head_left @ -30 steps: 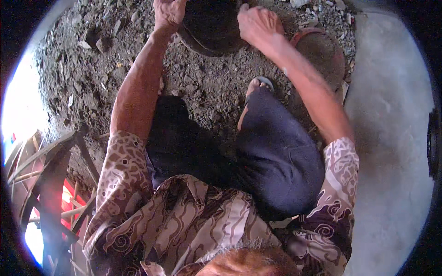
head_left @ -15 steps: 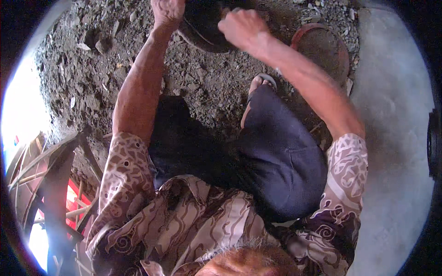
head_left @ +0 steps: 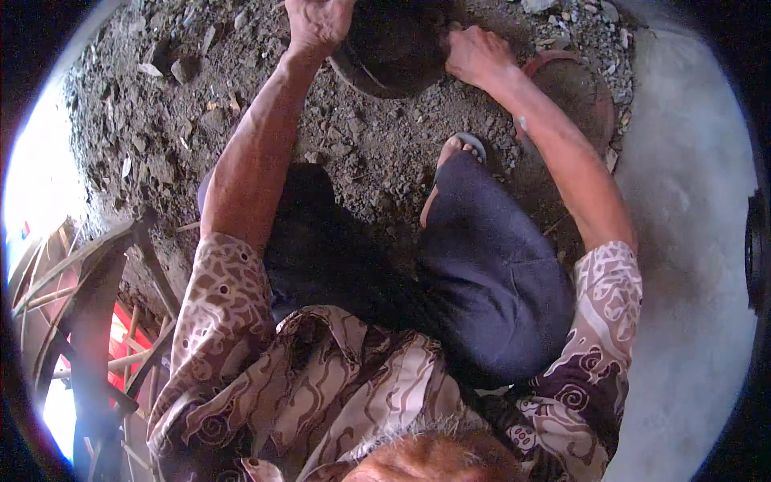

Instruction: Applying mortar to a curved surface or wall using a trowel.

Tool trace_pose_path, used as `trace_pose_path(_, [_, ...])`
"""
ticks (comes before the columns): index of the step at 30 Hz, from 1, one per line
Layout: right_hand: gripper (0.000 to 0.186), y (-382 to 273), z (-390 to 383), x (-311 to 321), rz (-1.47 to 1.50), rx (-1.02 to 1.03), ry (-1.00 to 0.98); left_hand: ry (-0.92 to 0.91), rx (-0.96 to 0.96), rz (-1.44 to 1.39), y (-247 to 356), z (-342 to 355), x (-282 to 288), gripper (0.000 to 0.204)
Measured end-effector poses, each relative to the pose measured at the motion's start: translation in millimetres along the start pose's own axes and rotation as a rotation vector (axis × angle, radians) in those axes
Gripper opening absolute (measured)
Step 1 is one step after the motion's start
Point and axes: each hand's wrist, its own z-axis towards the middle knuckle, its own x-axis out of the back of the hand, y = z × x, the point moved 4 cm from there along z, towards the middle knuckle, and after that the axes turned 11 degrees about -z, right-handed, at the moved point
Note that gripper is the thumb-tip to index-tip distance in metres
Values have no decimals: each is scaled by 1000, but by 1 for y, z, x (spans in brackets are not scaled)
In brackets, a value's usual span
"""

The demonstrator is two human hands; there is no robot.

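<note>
Left hand [head_left: 321,22], one of two I can see through the head camera, sits at the upper edge of my view, against the left side of one dark round vessel [head_left: 359,79]. Its fingers are partly cut off, so I cannot tell how firmly they grip. Right hand [head_left: 482,55] is at the vessel's opposite side, fingers curled in; I cannot tell whether they pinch the rim or close on something else. That puts the single vessel directly between both hands, its inside too dark for me to read.

Just to the right of the right hand I count one round thing with a reddish rim [head_left: 554,56], partly behind the forearm. Nearer the body from that hand, one foot [head_left: 450,153] shows in one grey sandal [head_left: 477,143]. Soil and stones [head_left: 185,128], too many to count, spread left of the left hand, and a bundle of sticks [head_left: 104,245] lies well apart, lower left. Far right of the right hand runs one pale grey slab [head_left: 691,209].
</note>
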Motion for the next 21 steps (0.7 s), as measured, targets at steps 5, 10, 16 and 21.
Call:
trace_pose_path(5, [29, -3, 7, -63, -13, 206, 52, -69, -74, 99, 5, -9, -13, 40])
trace_pose_path(10, [39, -13, 7, -91, 387, 234, 191, -52, -89, 54, 2, -4, -11, 43])
trace_pose_path(16, [40, -29, -22, -67, 1154, -172, -370, -30, -67, 18, -3, 2, -3, 52])
trace_pose_path(21, [42, -36, -44, -37, 1344, -127, -343, -5, -39, 42, -3, 2, -3, 53])
